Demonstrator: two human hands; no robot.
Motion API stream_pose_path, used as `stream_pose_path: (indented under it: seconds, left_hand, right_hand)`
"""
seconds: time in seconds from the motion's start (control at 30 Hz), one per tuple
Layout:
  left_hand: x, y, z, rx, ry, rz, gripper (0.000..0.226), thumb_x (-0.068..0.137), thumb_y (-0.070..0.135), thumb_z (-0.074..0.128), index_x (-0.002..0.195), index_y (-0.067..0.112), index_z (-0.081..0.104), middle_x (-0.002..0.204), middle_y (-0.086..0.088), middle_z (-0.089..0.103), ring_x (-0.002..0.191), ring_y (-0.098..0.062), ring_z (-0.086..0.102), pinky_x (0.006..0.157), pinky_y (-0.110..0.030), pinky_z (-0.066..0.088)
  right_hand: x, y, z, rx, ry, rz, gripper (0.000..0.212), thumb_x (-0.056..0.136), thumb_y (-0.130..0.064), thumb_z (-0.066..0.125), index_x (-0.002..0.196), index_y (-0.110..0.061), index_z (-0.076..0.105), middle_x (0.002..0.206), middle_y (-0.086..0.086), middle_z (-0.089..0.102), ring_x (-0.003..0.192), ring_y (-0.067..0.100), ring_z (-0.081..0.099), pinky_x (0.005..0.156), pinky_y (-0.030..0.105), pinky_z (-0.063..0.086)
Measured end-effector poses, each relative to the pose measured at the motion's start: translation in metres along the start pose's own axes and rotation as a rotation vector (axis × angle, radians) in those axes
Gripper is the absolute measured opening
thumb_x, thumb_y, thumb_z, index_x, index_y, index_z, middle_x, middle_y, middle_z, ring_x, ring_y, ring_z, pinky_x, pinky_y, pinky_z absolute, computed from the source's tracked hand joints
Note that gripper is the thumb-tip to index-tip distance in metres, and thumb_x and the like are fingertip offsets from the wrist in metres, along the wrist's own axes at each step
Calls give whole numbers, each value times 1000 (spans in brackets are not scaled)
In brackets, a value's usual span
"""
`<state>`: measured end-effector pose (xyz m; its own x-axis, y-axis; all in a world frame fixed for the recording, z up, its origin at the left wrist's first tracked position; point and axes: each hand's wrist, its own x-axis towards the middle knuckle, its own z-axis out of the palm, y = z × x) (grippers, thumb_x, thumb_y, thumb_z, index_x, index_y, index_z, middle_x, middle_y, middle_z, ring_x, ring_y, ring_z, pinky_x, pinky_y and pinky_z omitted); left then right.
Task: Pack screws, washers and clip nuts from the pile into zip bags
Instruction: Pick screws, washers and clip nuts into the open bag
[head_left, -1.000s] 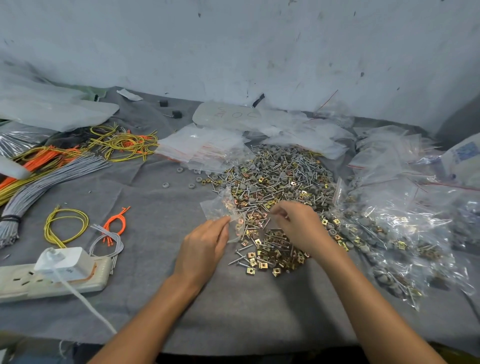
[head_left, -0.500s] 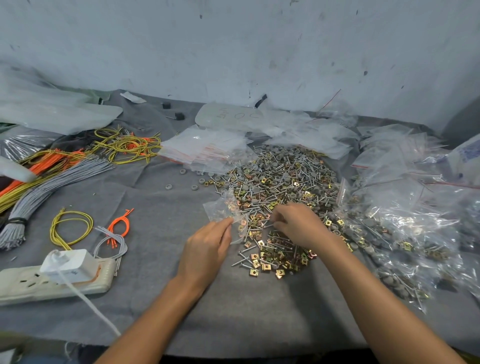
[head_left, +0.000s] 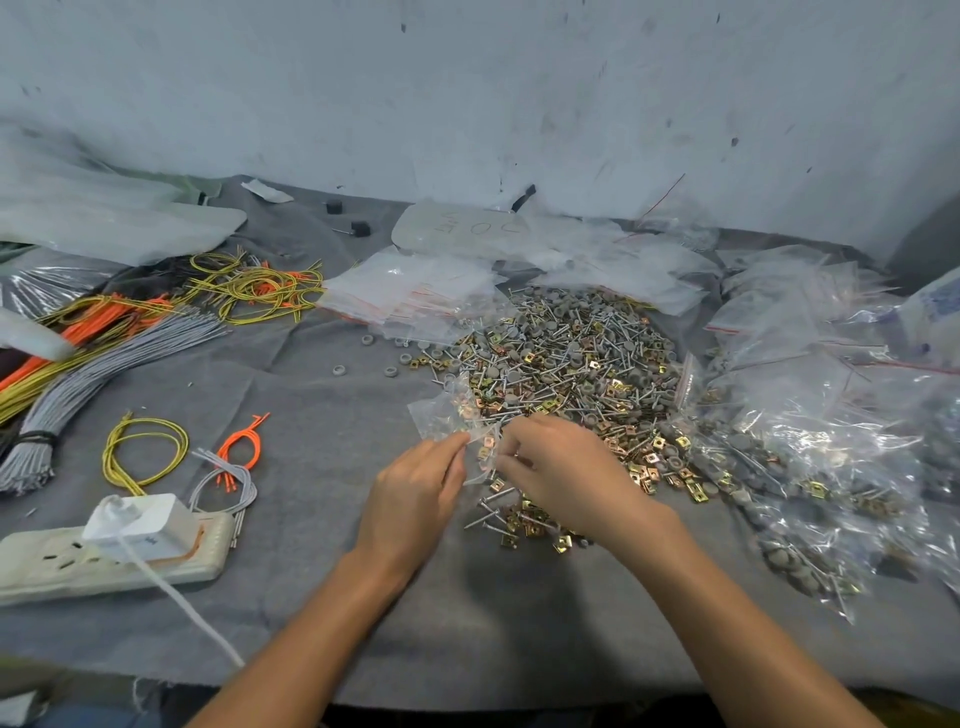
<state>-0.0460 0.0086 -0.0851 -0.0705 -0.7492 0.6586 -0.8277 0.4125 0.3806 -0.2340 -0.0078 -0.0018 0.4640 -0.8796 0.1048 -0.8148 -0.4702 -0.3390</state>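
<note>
One crinkled clear zip bag (head_left: 445, 415) sits mid-frame at the near-left edge of the pile (head_left: 571, 358) of slim steel screws, round grey washers and square brassy clip nuts. The left hand (head_left: 415, 499) pinches its lip. The right hand (head_left: 563, 470) curls at its mouth, but its hold is unclear. Glossy filled bags (head_left: 810, 467) crowd the right, and bare grey felt (head_left: 322, 415) lies left.

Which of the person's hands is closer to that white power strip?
Left. The left hand, pinching the zip bag, is to the right of the power strip; the right hand lies farther right, over the near edge of the pile.
</note>
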Motion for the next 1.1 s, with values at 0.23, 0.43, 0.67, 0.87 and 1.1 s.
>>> stream_pose_path:
  seconds: [0.23, 0.43, 0.67, 0.87, 1.1]
  left_hand:
    - [1, 1, -1, -6, -7, 4, 28, 96, 22, 54, 112, 11, 74, 102, -2, 75, 85, -21, 70, 75, -29, 50]
    - [1, 1, -1, 9, 7, 3, 25, 90, 15, 64, 110, 7, 75, 100, -4, 76, 84, -22, 71, 76, -27, 48]
    - [1, 1, -1, -4, 10, 7, 24, 89, 7, 72, 113, 8, 74, 101, -3, 76, 85, -20, 71, 76, -28, 51]
    - [0, 0, -4, -34, -18, 6, 30, 88, 7, 73, 118, 11, 72, 102, 0, 75, 85, -16, 70, 73, -30, 55]
    - [3, 4, -7, -34, -47, -9, 30, 87, 7, 75, 117, 10, 73, 99, 0, 75, 82, -16, 70, 70, -31, 56]
  right_hand:
    - [15, -13, 32, -74, 36, -23, 21, 104, -37, 47, 112, -25, 61, 113, -4, 65, 109, 23, 57, 85, 40, 48]
    - [15, -9, 49, -140, 78, -2, 30, 105, -40, 41, 112, -26, 66, 106, -4, 67, 103, 25, 60, 75, 39, 49]
    - [-5, 0, 49, 20, 191, 29, 25, 104, -37, 47, 116, -30, 67, 107, -9, 72, 101, 18, 63, 80, 38, 51]
    - [-11, 32, 33, 121, 274, 155, 12, 100, -30, 59, 104, -30, 70, 82, -20, 58, 72, 1, 54, 65, 26, 45]
    - [46, 57, 17, 94, 155, 265, 13, 100, -33, 59, 108, -31, 68, 105, -12, 60, 79, 5, 60, 78, 37, 55]
